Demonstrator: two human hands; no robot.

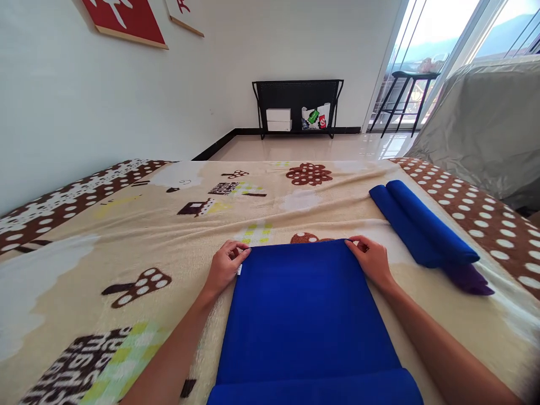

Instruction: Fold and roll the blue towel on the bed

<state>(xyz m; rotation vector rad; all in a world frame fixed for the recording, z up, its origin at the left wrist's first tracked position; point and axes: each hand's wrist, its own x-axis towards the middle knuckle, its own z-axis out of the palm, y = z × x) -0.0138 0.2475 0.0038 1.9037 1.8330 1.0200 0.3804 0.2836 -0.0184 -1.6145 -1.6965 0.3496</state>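
A blue cloth [306, 315] lies flat before me on a patterned blanket, its near end folded or rolled over at the bottom of the view. My left hand [229, 263] pinches its far left corner between thumb and fingers. At the far right corner, my right hand [370, 257] grips the cloth the same way. The far edge runs nearly straight between both hands. A small white tag shows at the left edge, just below my left fingers.
The cream blanket [160, 225] has a brown polka-dot border. On its right side lie a rolled blue cloth [426, 225] and a dark purple piece [468, 278]. Beyond stand a black rack [299, 93] with white boxes [279, 119] and a bag, a stool [407, 90] and a covered bulky object [493, 124].
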